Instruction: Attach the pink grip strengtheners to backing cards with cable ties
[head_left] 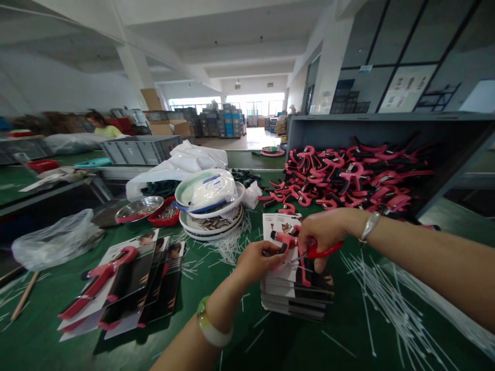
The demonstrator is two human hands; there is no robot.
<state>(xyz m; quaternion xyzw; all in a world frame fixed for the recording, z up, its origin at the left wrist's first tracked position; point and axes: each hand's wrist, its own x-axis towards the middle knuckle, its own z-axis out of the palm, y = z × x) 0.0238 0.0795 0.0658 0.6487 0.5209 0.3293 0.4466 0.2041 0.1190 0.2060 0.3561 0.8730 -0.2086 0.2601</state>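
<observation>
A stack of printed cards (pixel 278 299) stands on the green table in front of me. On its top card lies a pink and black hand tool (pixel 305 270). My left hand (pixel 257 262) is closed on the tool's black-tipped part, fingers pinched together. From the right, my right hand (pixel 323 233) grips red-handled scissors (pixel 327 251), their blades at the tool beside my left fingertips. To the left lie several cards with pink and black tools (pixel 112 273) on them, overlapping each other.
A tipped grey crate (pixel 386 117) spills pink tools (pixel 348 175) at the right back. White ties (pixel 386 304) lie at right. Stacked bowls (pixel 211 234), a metal bowl (pixel 139 208), a red tray (pixel 164 214) and plastic bags stand left. A person (pixel 104 126) is far left.
</observation>
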